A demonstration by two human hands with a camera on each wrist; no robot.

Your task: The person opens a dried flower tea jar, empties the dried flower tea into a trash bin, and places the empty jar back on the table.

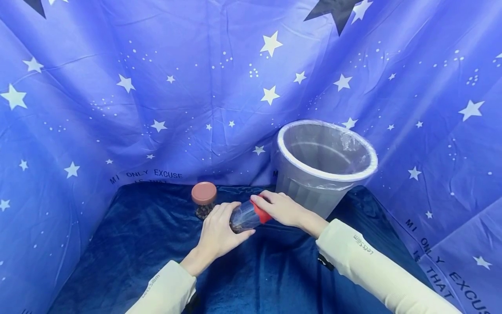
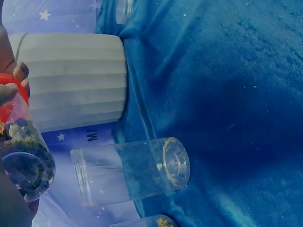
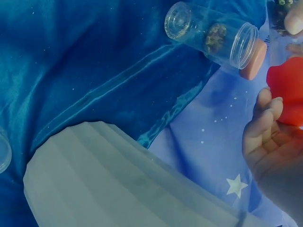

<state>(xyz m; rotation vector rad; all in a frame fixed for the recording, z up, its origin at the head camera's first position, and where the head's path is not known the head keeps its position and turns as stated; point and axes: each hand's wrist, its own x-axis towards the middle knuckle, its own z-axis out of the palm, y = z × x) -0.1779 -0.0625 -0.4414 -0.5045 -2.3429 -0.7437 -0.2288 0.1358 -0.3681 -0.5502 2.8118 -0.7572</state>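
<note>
My left hand (image 1: pixel 218 229) grips a clear plastic jar (image 1: pixel 243 216), tilted, with dark lumpy pieces (image 2: pixel 23 153) at its lower end. At the other end my right hand (image 1: pixel 288 209) grips the red lid (image 1: pixel 261 209), its fingers curled at the lid's edge in the right wrist view. A second jar with a copper-pink lid (image 1: pixel 204 193) stands just beyond my left hand, dark pieces inside. An uncovered clear jar (image 2: pixel 142 165) stands upright in the left wrist view, some residue around its base; in the head view it is hidden.
A large whitish bin (image 1: pixel 306 196) with a plastic liner over its rim stands at the back right, close to my right hand. Dark blue cloth (image 1: pixel 145 244) covers the table. Star-printed curtains rise around it. Another clear container (image 3: pixel 4 151) shows at the right wrist view's left edge.
</note>
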